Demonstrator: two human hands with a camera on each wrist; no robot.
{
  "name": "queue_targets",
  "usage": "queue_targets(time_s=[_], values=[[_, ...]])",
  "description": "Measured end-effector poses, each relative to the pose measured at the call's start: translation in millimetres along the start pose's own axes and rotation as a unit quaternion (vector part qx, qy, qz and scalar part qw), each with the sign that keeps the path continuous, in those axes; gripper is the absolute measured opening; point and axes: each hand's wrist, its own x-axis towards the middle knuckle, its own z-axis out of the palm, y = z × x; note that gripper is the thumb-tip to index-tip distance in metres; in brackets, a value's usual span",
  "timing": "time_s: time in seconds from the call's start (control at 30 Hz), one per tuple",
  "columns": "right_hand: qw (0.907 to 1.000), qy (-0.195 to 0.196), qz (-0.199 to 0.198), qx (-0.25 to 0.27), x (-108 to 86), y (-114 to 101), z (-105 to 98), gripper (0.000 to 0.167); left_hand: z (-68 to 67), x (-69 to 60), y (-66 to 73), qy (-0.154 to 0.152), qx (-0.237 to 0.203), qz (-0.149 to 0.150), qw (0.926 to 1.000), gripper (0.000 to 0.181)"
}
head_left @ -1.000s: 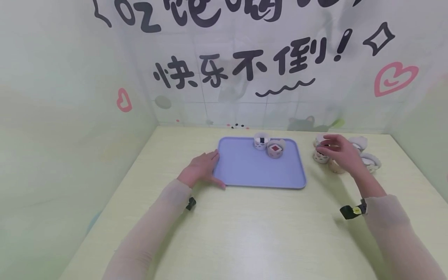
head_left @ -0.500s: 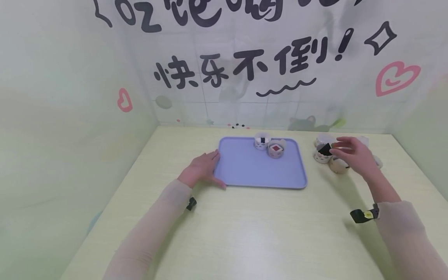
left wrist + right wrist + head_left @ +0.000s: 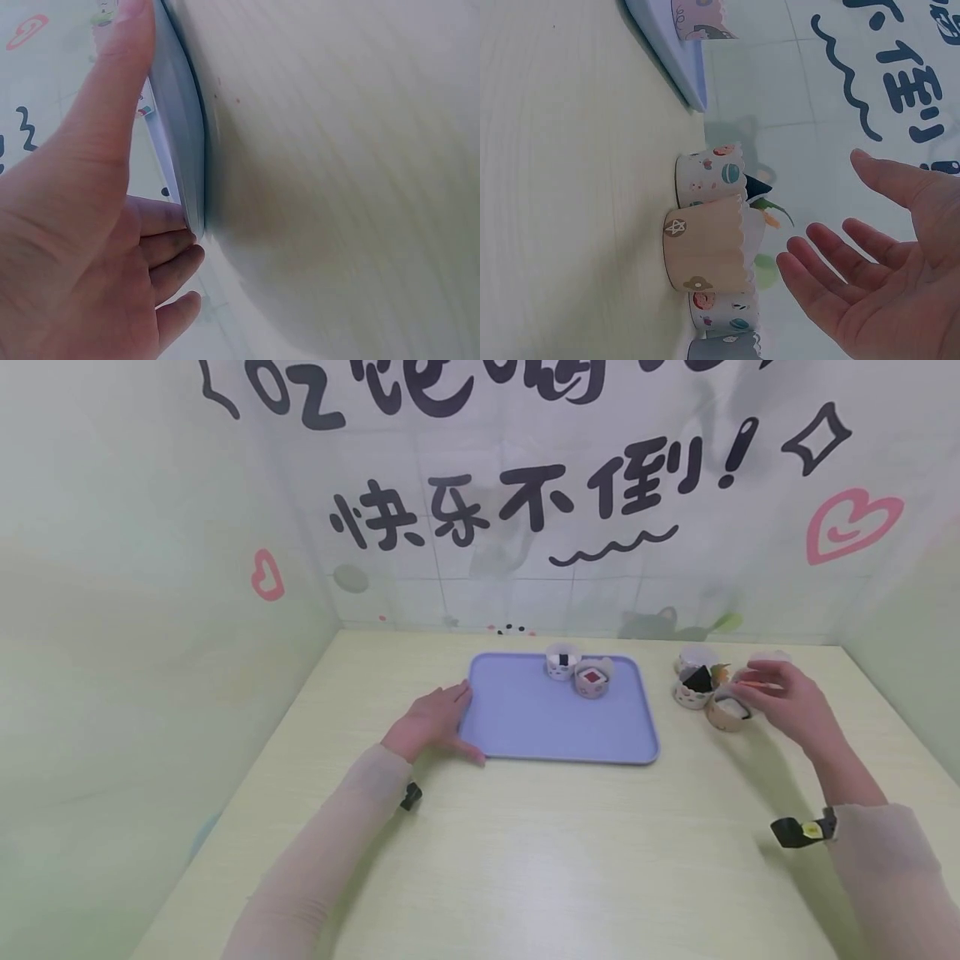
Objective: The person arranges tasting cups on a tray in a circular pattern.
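Note:
My left hand [image 3: 431,725] rests at the left side of a blue-purple tray [image 3: 558,735], fingers along its left rim and thumb by the near corner. My right hand [image 3: 791,703] hovers over a cluster of paper cups on the right. In the right wrist view its fingers [image 3: 810,270] are spread apart with nothing between them. The cluster includes a patterned white cup [image 3: 692,698] holding a black triangular piece [image 3: 697,678], and a tan cup [image 3: 723,718] with something pale inside. An orange and green leafy bit [image 3: 720,673] sticks up there. The right hand partly hides other cups.
Two filled paper cups stand at the tray's back right: a white one [image 3: 562,667] with a black-banded piece, and a pinkish one [image 3: 592,682] with a red-centred piece. A pale table [image 3: 525,860] meets a printed wall [image 3: 510,602] behind.
My right hand has moved rightward across the cups, uncovering the black triangular piece, the leafy bit and the tan cup. The left hand and tray stay put.

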Motion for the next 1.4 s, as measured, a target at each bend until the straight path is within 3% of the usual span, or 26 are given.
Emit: queue_targets(time_s=[0.2, 0.4, 1.07, 1.4], values=[[0.9998, 0.004, 0.020, 0.008, -3.7, 6, -3, 0.062, -0.2, 1.0, 0.0, -0.006, 0.000, -0.005, 1.0000, 0.136], [0.9991, -0.006, 0.040, -0.015, -8.0, 11, -6, 0.071, -1.0, 0.9, 0.5, -0.005, -0.007, -0.004, 1.0000, 0.136], [0.9981, -0.020, 0.042, -0.040, -13.4, 26, -7, 0.065, 0.5, 1.3, -0.9, -0.010, -0.010, -0.008, 0.9999, 0.137], [0.9962, -0.039, 0.058, -0.051, -11.8, 29, -2, 0.070, 0.7, 1.2, -0.5, -0.009, -0.010, -0.007, 0.9999, 0.137]])
